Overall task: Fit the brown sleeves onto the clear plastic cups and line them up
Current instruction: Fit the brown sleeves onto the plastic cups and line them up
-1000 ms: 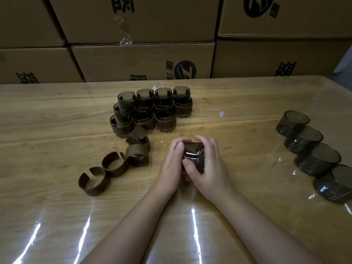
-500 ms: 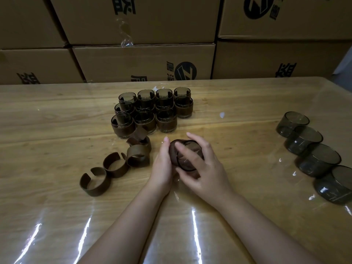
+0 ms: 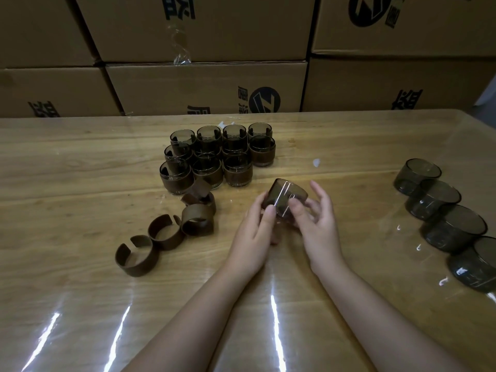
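Fingers [image 3: 269,210] of both hands clamp a sleeved cup [image 3: 284,197] tilted above the tabletop [image 3: 80,183]; loose sleeves [image 3: 166,232] lie left of them.

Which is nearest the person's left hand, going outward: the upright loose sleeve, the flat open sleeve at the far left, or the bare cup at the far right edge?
From the left hand in the head view:
1. Upright loose sleeve, just to its left.
2. Flat open sleeve, farther left, end of the loose row.
3. Bare cup at the right edge, across the table, beyond the right hand.
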Motion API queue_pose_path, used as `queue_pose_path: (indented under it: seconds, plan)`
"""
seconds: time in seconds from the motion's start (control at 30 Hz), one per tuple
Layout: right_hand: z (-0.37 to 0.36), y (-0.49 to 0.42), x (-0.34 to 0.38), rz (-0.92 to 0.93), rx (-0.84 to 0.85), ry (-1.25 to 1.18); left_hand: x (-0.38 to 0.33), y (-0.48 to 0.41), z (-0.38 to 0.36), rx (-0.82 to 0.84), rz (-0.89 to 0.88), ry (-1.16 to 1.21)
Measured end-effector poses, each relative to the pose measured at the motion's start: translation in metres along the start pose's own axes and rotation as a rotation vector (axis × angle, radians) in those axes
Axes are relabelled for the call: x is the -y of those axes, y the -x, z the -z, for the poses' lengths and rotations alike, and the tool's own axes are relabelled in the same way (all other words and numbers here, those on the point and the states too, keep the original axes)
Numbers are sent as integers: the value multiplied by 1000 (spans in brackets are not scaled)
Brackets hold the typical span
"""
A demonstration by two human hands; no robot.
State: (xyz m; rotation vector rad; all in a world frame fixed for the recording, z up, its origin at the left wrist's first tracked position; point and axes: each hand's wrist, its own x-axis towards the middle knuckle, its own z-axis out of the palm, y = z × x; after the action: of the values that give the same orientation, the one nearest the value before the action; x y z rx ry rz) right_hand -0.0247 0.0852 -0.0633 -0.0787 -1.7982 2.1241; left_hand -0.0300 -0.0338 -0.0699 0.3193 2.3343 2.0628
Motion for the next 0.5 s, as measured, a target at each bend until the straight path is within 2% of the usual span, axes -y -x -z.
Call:
queue_pose_path:
  seconds: [0.17,0.27,0.4,0.5]
  plan:
    - [3,-1,-2,-95,-27,85,-4,5,5,53,-90,-56]
    - [4,0,-1,-129,45,153,-7,5,7,70,-106,-65]
    - [-1,5,0,28,162,257,-12,0,10,-57,19,195]
    - [-2,8,-3,165,226,303,-8,-4,10,-126,83,303]
